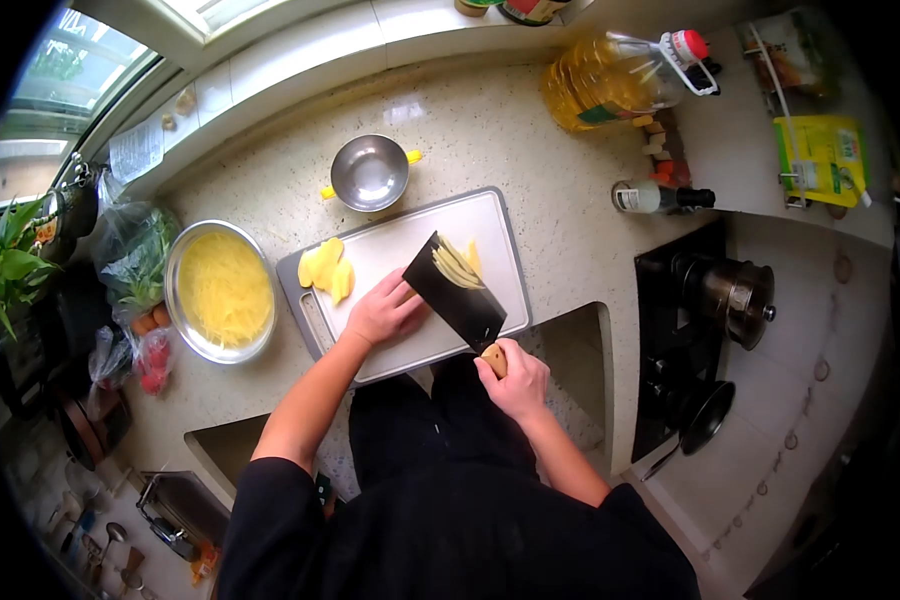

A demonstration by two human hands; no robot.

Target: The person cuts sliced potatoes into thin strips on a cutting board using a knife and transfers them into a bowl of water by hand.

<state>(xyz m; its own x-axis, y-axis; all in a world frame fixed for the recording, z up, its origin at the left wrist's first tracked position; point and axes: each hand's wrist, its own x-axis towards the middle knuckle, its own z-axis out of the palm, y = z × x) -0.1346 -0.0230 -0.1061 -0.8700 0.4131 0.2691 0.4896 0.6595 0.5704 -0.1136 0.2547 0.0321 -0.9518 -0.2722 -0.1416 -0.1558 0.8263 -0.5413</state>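
Right hand (518,382): fingers wrapped round the cleaver (465,308). Left hand (380,312): fingers bunched beside it, anything beneath hidden. Cut: strips (457,266) beyond the right fingers; shreds (225,290), well left of the left fingers. Apparently remaining: slices (327,270), nearer left.

Left hand (382,312): we lose its fingertips behind the cleaver (460,303), so we cannot tell what they press on.
Right hand (517,380): it hides most of the wooden handle (494,357) from us.
Cutting board (370,255): we cannot see the patch beneath the blade.
Basin (172,290): yellow shreds (225,292) cover its floor.
Jars (533,9): the top edge cuts them off.
Paper (137,150): too small for us to read.
Lidded pot (748,305): we cannot make out its contents.
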